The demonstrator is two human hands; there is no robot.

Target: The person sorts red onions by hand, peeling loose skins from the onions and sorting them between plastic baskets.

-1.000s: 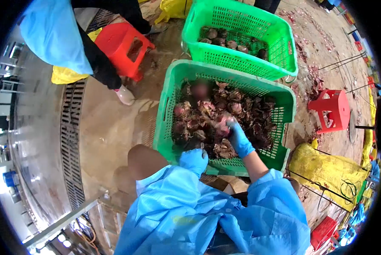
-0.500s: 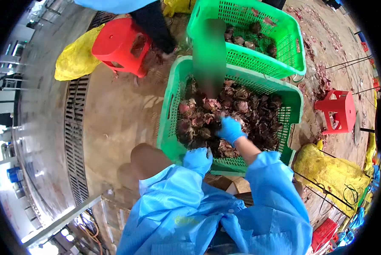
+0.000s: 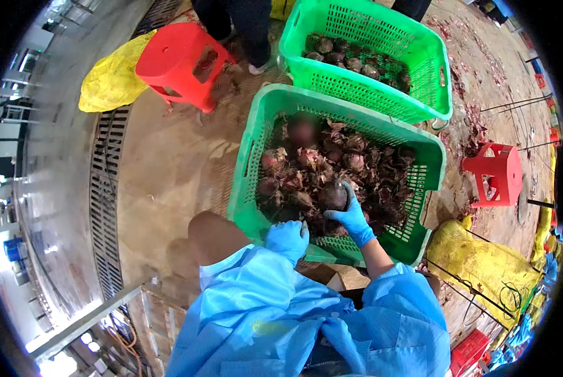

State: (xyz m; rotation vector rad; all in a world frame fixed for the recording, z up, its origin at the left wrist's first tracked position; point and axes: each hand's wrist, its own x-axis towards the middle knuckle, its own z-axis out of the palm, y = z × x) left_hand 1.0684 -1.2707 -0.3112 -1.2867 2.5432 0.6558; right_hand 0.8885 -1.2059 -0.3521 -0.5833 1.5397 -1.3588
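My right hand (image 3: 353, 220), in a blue glove, is wrapped round a dark, round, onion-like bulb (image 3: 333, 197) over the near part of a green plastic crate (image 3: 344, 102). Thumb and fingers lie on the bulb's near and right sides. Many reddish-brown bulbs (image 3: 355, 161) with dry, papery skins fill this crate. My left hand (image 3: 288, 240), also gloved in blue, is closed at the crate's near left rim. What it holds, if anything, is hidden.
A second green crate (image 3: 363, 94) with several dark bulbs stands beyond. Red stools (image 3: 174, 56) stand left and right, near yellow mesh sacks (image 3: 115, 75). A floor grate (image 3: 105, 201) runs along the left. A person's dark-trousered legs (image 3: 247, 31) are at the top.
My right hand has come nearer me and now grips a dark bulb. My left hand stays near the rim. The other person's blue clothing has left the top edge, and a blurred shape over the crates has gone.
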